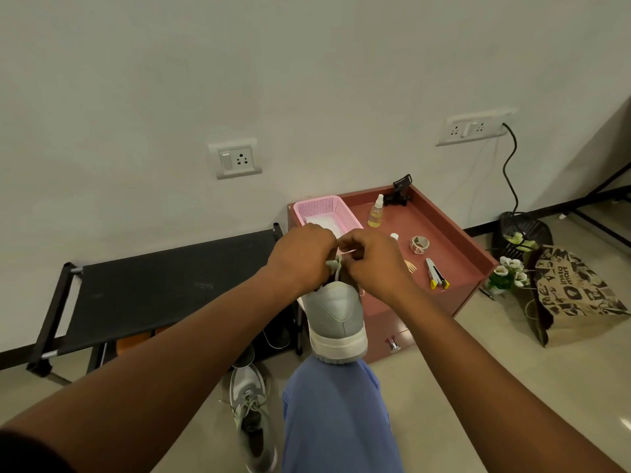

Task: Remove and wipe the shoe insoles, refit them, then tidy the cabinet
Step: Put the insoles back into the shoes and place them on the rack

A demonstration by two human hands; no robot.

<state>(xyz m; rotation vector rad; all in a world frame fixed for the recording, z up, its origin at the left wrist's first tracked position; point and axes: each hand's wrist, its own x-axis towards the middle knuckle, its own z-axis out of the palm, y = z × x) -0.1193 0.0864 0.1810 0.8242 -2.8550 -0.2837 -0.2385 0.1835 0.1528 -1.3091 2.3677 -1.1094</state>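
A grey and white sneaker [336,319] rests heel-down on my blue-trousered knee [338,414], its heel facing me. My left hand [302,259] and my right hand [372,259] are both at the top of the shoe, fingers curled around its opening and pale laces. What lies inside the shoe is hidden behind my hands. The matching sneaker [252,414] lies on the floor to the left of my leg.
A reddish cabinet [454,247] behind the shoe carries a pink basket [324,209], a spray bottle [375,213], a tape roll [420,244], a stapler [435,274] and a small fork. A black shoe rack [164,281] stands left; a paper bag [573,291] and flowers sit right.
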